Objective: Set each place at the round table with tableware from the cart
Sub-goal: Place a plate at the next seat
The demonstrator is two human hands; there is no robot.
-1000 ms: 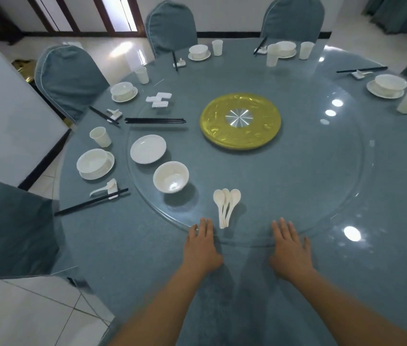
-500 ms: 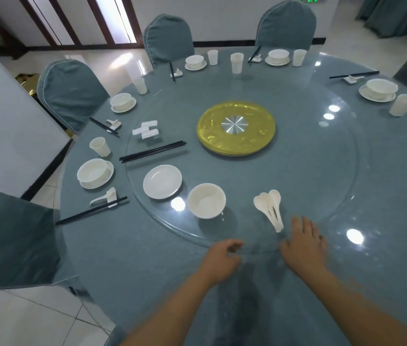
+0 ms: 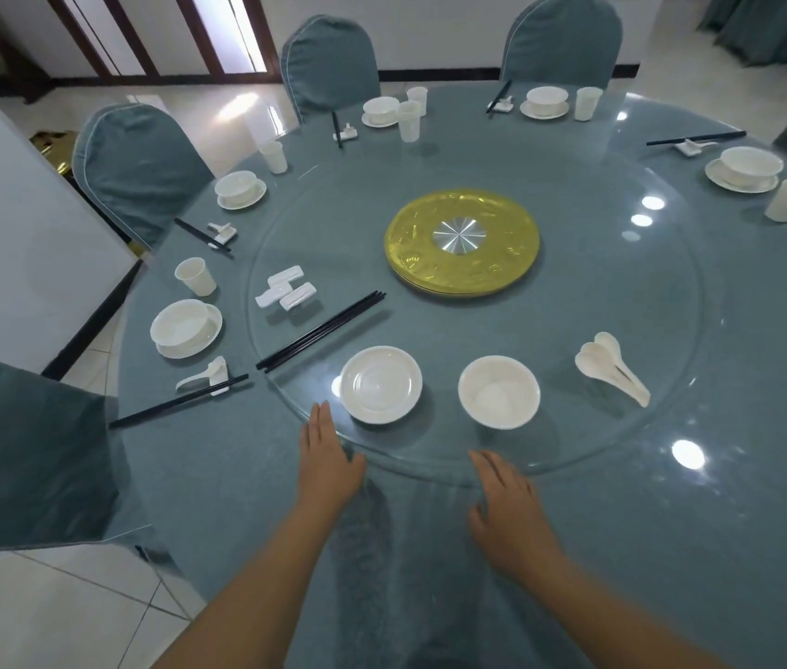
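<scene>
Tableware staged on clear round glass turntable (image 3: 671, 427): white ceramic saucer (image 3: 380, 383), white bowl (image 3: 499, 391) at near edge. Left hand (image 3: 328, 458), right hand (image 3: 507, 504) flat, fingers straight, holding nothing. Turning step likely; next: lift saucer to near place.

Room setting: blue-grey covered chairs (image 3: 328, 60) ringed the far side of the table, a pale partition wall (image 3: 10, 224) stood at left, glossy white floor tiles (image 3: 44, 615) reflected daylight, and dark-framed doors (image 3: 217, 31) and teal curtains (image 3: 777, 21) lay beyond.
</scene>
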